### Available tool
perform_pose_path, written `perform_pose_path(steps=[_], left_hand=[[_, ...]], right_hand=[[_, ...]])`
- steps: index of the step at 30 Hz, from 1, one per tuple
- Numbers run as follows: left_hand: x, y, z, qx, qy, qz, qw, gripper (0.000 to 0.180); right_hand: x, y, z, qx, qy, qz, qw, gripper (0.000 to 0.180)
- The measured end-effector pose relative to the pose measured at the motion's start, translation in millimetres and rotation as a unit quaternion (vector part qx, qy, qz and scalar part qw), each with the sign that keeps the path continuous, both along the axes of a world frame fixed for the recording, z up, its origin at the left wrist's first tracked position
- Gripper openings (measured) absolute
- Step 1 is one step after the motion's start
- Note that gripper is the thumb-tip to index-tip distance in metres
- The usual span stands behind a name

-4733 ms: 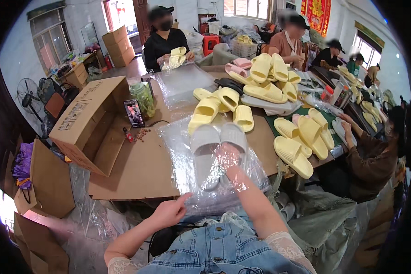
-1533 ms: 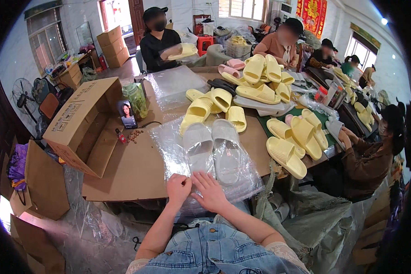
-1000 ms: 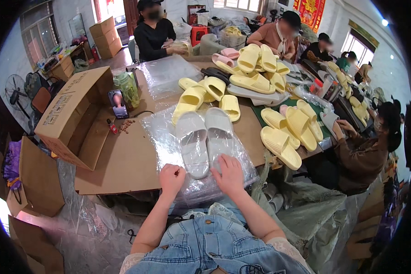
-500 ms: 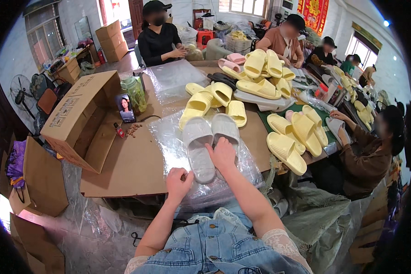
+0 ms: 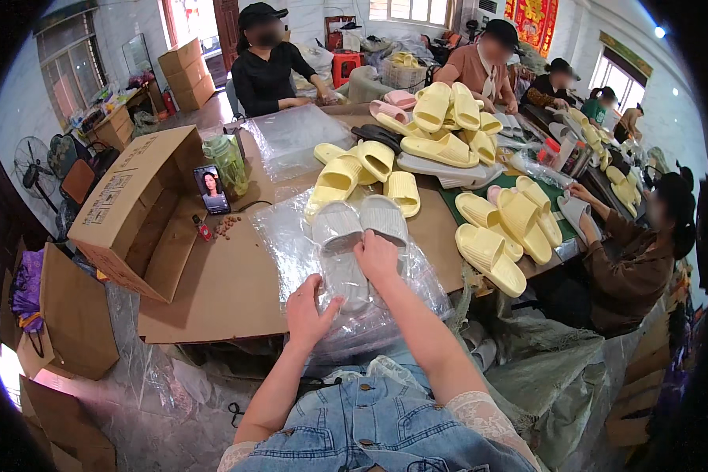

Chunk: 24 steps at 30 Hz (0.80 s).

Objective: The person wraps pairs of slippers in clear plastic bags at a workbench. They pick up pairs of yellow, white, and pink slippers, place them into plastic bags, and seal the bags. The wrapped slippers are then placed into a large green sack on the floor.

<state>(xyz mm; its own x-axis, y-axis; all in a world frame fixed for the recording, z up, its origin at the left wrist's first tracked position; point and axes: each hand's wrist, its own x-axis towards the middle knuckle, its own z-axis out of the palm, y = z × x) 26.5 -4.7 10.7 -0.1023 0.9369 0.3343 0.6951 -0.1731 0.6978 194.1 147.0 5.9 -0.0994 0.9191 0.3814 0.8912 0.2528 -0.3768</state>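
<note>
Left hand (image 5: 308,313) has unfolded from the loose curl of half a second ago; its thumb now stands well away from the fingers, nothing visible in the gap. Thumb lies just beside the heel of the left gray slipper (image 5: 337,226). Right hand (image 5: 379,256) is bent over the right gray slipper (image 5: 385,219), fingers at the strap's lower edge; whether they grip or merely rest, cannot tell. Both slippers lie side by side, toes toward the table's far edge, on clear plastic (image 5: 285,259) reaching the near edge of the table (image 5: 228,295). How far film covers the soles is unclear. Yellow slippers (image 5: 337,179) sit just beyond the gray toes; a larger heap (image 5: 442,147) lies farther off. Toward the left edge: an open cardboard box (image 5: 138,185), phone (image 5: 212,191) propped upright, green jar (image 5: 228,165) behind it. At the right edge, a co-worker (image 5: 633,275) handles another gray slipper (image 5: 576,212).
</note>
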Motion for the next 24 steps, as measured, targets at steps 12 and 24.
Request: perform_pose_path(steps=[12, 24], left_hand=[[2, 5, -12, 0.094, -0.045, -0.009, 0.994, 0.044], [-4, 3, -17, 0.065, 0.01, -0.002, 0.998, 0.036]], right_hand=[[94, -87, 21, -0.025, 0.055, 0.095, 0.994, 0.022], [261, -240, 28, -0.179, 0.152, 0.173, 0.957, 0.015]])
